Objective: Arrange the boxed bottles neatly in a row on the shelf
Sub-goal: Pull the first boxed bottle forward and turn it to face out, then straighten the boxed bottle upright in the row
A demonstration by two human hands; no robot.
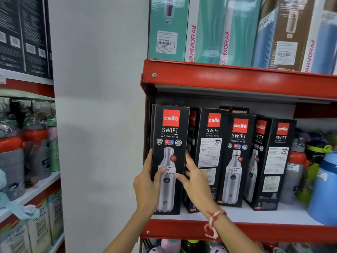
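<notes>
1. Leftmost boxed bottle [170, 157]: black "cello SWIFT" carton, upright, front facing out, at shelf [237, 216] left end.
2. Four more black boxes [237, 159] stand rightward, unevenly turned.

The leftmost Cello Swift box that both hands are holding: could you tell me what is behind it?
Behind the leftmost box, held by the left hand and right hand, a second black Cello box shows as a sliver at its right edge. Anything further back is covered.

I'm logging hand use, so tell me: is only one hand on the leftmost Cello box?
No: the left hand grips the left edge of the leftmost Cello box while the right hand holds its right edge.
</notes>
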